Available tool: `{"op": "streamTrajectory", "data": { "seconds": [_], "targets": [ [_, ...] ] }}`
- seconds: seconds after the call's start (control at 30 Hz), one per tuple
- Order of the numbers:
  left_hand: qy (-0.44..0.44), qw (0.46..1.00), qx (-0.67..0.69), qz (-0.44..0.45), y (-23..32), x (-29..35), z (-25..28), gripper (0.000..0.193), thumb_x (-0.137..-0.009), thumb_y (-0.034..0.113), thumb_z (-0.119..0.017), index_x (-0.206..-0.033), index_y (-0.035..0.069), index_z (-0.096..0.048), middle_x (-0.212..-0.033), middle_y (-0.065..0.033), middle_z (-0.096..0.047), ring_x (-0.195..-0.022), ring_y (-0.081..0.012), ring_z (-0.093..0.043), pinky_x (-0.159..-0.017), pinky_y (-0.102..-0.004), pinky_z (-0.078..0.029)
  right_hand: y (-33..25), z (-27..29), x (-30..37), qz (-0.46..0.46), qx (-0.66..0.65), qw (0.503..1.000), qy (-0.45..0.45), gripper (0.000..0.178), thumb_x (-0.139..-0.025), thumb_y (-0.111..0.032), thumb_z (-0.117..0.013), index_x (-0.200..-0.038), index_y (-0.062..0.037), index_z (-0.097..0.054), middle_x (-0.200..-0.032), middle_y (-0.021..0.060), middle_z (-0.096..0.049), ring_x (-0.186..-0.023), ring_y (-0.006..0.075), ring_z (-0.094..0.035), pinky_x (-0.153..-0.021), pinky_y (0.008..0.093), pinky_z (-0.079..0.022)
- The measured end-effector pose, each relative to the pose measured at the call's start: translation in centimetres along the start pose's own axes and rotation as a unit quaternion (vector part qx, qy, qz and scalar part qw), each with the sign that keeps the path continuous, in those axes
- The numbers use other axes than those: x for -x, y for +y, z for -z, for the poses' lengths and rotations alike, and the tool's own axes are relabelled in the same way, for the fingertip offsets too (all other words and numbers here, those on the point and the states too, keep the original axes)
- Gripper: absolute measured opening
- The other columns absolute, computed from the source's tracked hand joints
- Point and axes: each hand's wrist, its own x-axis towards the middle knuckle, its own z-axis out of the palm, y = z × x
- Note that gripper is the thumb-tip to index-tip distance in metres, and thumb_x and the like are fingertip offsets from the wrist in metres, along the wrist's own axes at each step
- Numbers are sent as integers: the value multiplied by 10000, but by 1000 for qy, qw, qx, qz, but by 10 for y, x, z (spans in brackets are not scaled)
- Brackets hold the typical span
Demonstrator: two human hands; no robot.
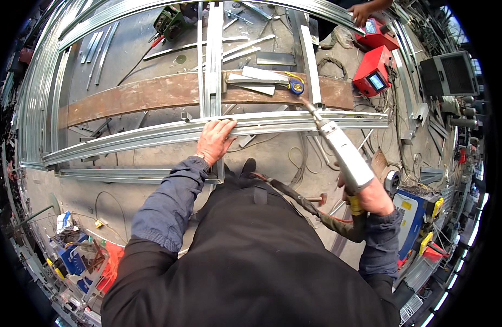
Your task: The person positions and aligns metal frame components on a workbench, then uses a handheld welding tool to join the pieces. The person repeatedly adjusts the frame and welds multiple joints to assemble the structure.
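Two bare hands show in my head view; my left hand lies palm down on the metal rails, fingers close together and slightly bent, its forearm slanting up to the right; I cannot tell whether it grips; my right hand is wrapped round a silver gun-shaped tool, wrist near the right side, its nozzle angled up and left across the rails; a blue tape measure lies beyond, on a brown beam.
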Motion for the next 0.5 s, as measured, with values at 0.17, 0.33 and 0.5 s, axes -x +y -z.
{"op": "streamTrajectory", "data": {
  "seconds": [0.17,0.33,0.5],
  "targets": [
    [16,1000,11,4,-4,-3,-6,509,-881,245,-855,-1347,106,-706,-1280,-64,-710,-1178,-309,-646,-1059,-458,-502,-71,27,10,50,-16,998,-23,577,-1081,-442,-650,-1461,-12,-591,-974,102,-728,-669,144,-666,-603,289,-546],
    [26,999,-12,33,1,-5,-6,533,-825,286,-891,-1304,118,-728,-1248,-37,-705,-1169,-284,-647,-1052,-456,-503,-113,57,-54,-21,85,990,-113,471,-1095,-330,-589,-1435,-7,-631,-999,130,-732,-704,156,-684,-645,292,-566],
    [18,997,-46,59,7,-5,-4,538,-802,323,-893,-1284,138,-740,-1284,-17,-700,-1227,-254,-639,-1118,-459,-478,-107,104,-162,-23,160,938,-306,512,-1111,-360,-586,-1503,-32,-600,-1177,85,-715,-996,159,-686,-828,324,-566]
  ]
}}
